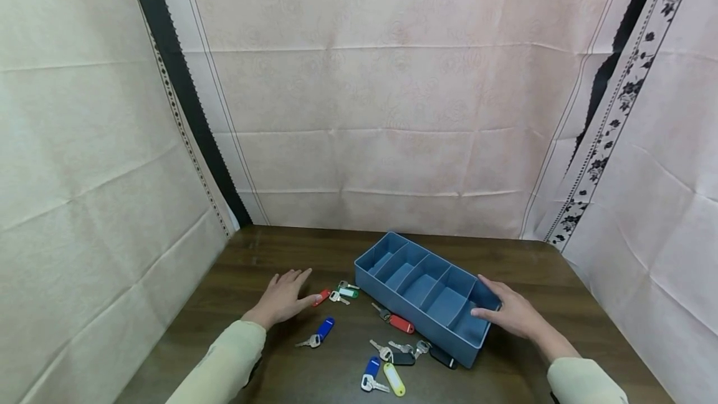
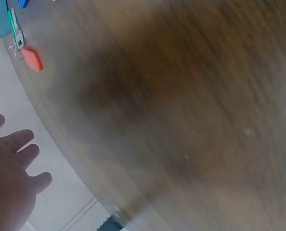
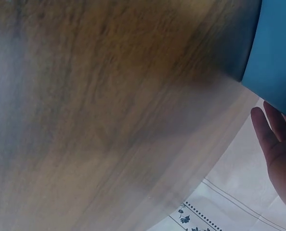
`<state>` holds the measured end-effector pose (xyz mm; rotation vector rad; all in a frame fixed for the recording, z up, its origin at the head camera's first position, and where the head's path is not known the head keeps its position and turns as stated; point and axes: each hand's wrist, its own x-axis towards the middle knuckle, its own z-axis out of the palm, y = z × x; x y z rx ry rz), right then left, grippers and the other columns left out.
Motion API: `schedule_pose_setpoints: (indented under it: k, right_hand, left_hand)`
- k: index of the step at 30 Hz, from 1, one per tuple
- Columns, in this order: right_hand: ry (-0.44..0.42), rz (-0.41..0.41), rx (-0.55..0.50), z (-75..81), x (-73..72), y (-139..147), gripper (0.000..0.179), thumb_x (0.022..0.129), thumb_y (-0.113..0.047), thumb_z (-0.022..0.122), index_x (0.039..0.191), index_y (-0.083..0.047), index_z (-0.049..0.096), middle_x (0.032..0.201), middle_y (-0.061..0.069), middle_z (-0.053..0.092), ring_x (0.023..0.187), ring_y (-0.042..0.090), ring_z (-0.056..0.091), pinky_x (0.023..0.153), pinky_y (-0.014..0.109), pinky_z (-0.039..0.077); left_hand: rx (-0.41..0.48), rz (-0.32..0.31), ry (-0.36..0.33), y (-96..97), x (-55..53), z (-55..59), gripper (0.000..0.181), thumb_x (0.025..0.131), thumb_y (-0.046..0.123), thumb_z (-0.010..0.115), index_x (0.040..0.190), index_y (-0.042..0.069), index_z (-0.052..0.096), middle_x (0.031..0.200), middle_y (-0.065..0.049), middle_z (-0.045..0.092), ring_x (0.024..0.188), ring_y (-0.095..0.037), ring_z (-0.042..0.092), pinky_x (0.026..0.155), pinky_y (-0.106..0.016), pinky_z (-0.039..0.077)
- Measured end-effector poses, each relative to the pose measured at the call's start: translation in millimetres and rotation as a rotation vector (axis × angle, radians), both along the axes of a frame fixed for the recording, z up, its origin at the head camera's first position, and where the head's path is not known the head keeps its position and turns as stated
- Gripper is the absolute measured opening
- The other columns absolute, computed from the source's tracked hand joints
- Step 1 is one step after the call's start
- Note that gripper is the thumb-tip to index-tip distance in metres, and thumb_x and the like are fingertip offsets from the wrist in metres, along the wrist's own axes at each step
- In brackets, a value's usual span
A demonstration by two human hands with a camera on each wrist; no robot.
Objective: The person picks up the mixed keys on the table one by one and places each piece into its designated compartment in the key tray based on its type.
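A blue divided tray, with several compartments, stands at a slant on the table. My right hand holds its right end, thumb over the rim and fingers along the outer wall. In the right wrist view, fingers lie against the blue wall. My left hand is spread left of the tray, its thumb close by a red key tag. Beside that tag lies a key with a green tag. Another red key tag lies along the tray's near side.
Nearer the front lie keys with a blue tag, another blue tag, a yellow tag, a black tag and a second black tag. Pale cloth hangs behind the brown table and along both sides.
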<state>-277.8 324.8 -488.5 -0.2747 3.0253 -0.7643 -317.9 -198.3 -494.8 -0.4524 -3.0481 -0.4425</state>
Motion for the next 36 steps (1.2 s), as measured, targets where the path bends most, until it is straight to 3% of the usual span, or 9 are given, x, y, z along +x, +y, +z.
schedule_pose_setpoints:
  k: [16,27,36]
  right_hand:
    - [-0.061,-0.01,-0.042,3.4,0.7,1.1,0.091,0.087,-0.053,0.069,0.155,-0.009,0.028,0.143,0.04,0.034,0.122,0.06,0.043,0.089,0.073,0.039]
    - [-0.066,-0.008,-0.077,0.7,1.3,1.5,0.089,0.09,-0.05,0.068,0.156,-0.01,0.026,0.145,0.04,0.032,0.125,0.062,0.038,0.09,0.074,0.037]
    - [-0.078,-0.009,-0.09,1.4,-0.4,-0.9,0.088,0.09,-0.049,0.068,0.156,-0.01,0.026,0.144,0.041,0.032,0.123,0.062,0.04,0.09,0.074,0.037]
  left_hand:
    - [0.127,-0.048,-0.033,2.6,-10.8,-8.0,0.066,0.093,0.044,0.066,0.147,0.011,0.047,0.146,-0.018,0.048,0.136,-0.039,0.041,0.109,-0.062,0.027]
    - [0.224,-0.065,-0.105,10.4,-21.9,-13.1,0.05,0.093,0.034,0.07,0.136,0.01,0.059,0.136,-0.013,0.057,0.129,-0.034,0.049,0.105,-0.055,0.038]
    - [0.256,-0.096,-0.089,16.5,-26.6,-11.1,0.033,0.092,0.021,0.073,0.121,0.009,0.068,0.121,-0.009,0.065,0.117,-0.031,0.057,0.099,-0.053,0.044]
